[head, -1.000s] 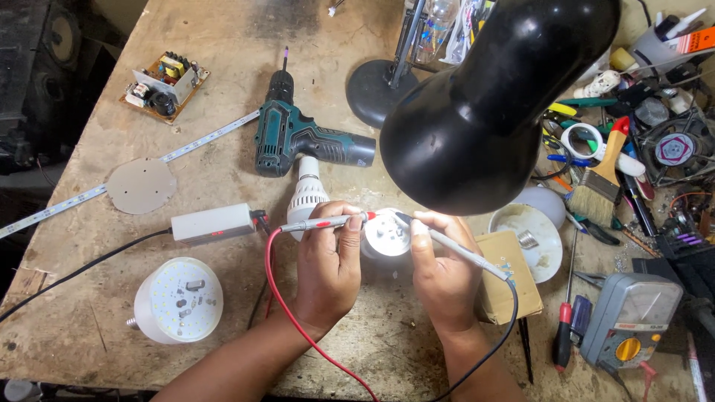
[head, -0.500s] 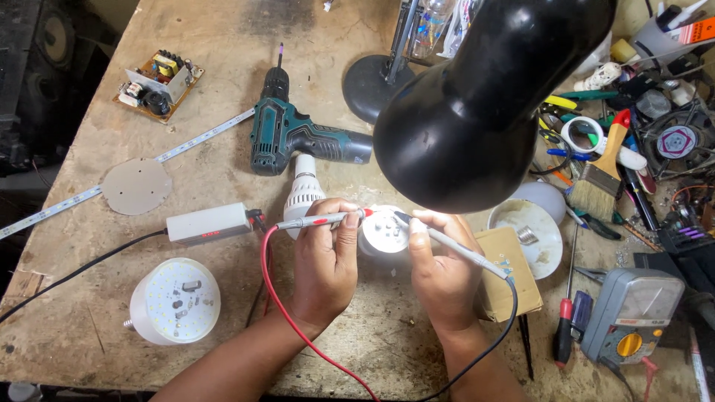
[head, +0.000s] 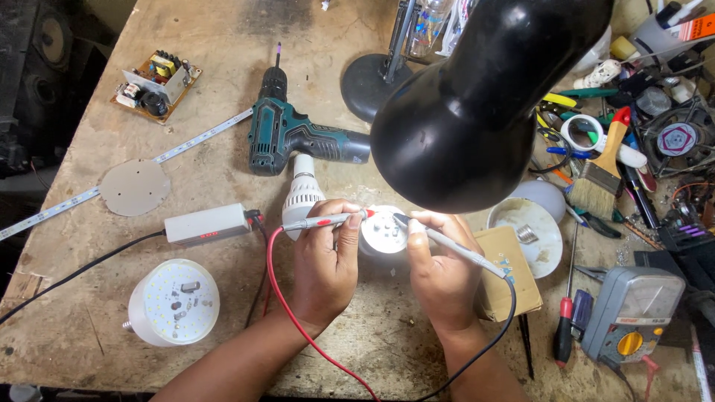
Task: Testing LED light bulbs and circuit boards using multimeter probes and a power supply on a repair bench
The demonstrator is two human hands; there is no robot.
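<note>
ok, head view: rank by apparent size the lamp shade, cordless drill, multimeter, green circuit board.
1. Black lamp shade, though it is nearest the camera, which inflates it.
2. Cordless drill.
3. Multimeter.
4. Green circuit board.

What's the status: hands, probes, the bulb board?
Left hand holds red probe, right hand black probe. Both tips on lit LED board. Black lamp shade overhangs, nothing blocking.

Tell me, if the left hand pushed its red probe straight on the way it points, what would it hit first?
Most likely the tip of the grey probe in the right hand, just across the round LED board from the left hand and red probe; height is unclear.
</note>
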